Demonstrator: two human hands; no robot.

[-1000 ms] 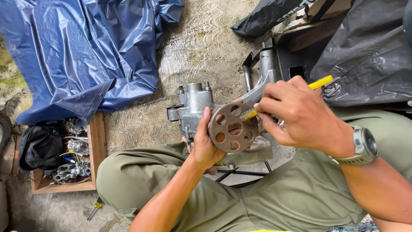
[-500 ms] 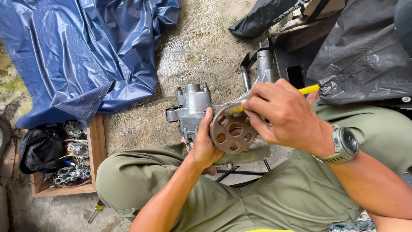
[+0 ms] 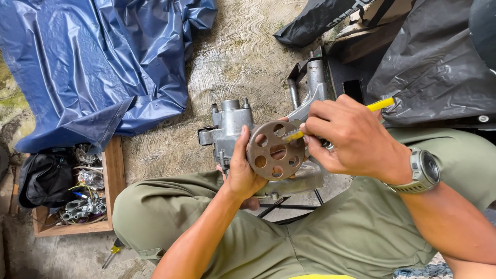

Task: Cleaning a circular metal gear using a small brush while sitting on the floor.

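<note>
Perforated disc [image 3: 274, 150]: metal, dull brown, rusty-looking, matt. Engine casing [image 3: 230, 126]: cast metal, grey, matt w/ grimy patches. Tool [image 3: 380, 105]: yellow handle, prob. plastic, smooth, slight sheen. Tarp [image 3: 98, 62]: blue plastic sheet, glossy, creased. Bags [image 3: 434, 62]: black plastic film, semi-gloss, wrinkled. Ground [image 3: 248, 57]: concrete, rough, wavy ridged texture. Tray [image 3: 113, 175]: bare wood, matt, worn; holds shiny metal parts. Trousers [image 3: 330, 243]: olive cloth, matt, soft weave. Watch [image 3: 423, 170]: grey case, matt; material unclear.
</note>
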